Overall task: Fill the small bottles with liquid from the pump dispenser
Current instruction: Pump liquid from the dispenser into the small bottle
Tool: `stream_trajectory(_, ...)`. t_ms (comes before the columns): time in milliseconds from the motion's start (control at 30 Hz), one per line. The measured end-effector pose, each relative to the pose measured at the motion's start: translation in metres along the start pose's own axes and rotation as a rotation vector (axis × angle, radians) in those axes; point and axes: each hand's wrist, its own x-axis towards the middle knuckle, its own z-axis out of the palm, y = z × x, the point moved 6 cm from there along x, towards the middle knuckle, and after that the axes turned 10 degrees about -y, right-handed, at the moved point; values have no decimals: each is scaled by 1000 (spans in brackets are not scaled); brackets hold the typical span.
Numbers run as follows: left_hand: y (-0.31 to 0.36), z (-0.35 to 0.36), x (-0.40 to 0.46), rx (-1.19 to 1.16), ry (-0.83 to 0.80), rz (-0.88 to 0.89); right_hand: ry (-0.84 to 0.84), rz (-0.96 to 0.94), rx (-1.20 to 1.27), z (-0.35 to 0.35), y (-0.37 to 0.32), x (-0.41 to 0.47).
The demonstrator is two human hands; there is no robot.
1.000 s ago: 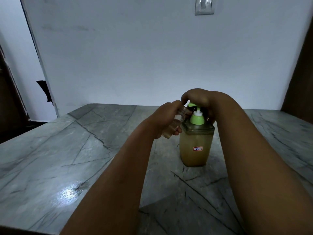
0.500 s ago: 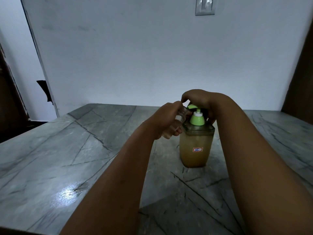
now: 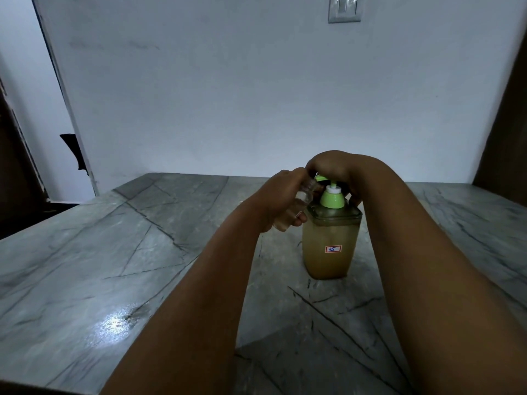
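Note:
A pump dispenser point(image 3: 328, 252) with a clear squarish body of yellowish liquid, a small label and a green pump stands on the grey marble table point(image 3: 114, 266). My right hand point(image 3: 333, 166) lies over the green pump head, fingers curled on it. My left hand point(image 3: 273, 201) holds a small clear bottle point(image 3: 299, 203), tilted, its neck up against the pump's spout. The bottle holds some pale liquid in its lower part. The spout's tip is hidden by my fingers.
A pale wall rises behind the table, with a switch plate point(image 3: 344, 8) high up. A dark doorway opens at the left point(image 3: 17, 181) and a dark wooden panel stands at the right edge point(image 3: 507, 124).
Almost nothing differs. Both hands stay on the bottle and the pump head in the same place.

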Motion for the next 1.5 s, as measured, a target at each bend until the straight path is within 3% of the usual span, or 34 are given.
stream_trajectory(167,-2,-2,1,2,0,-10,14,-8,-22,1,-2,-1)
stream_trajectory(433,0,0,0,29,-7,-8,-39,41,266,-5,8,-2)
stream_trajectory(933,-1,0,0,13,-4,2,-12,19,14,4,-2,-11)
stream_trajectory(1200,-1,-1,1,37,-11,3,-32,40,240,-3,9,-5)
stream_trajectory(1500,0,0,1,14,-21,5,-13,5,73,2,-1,-10)
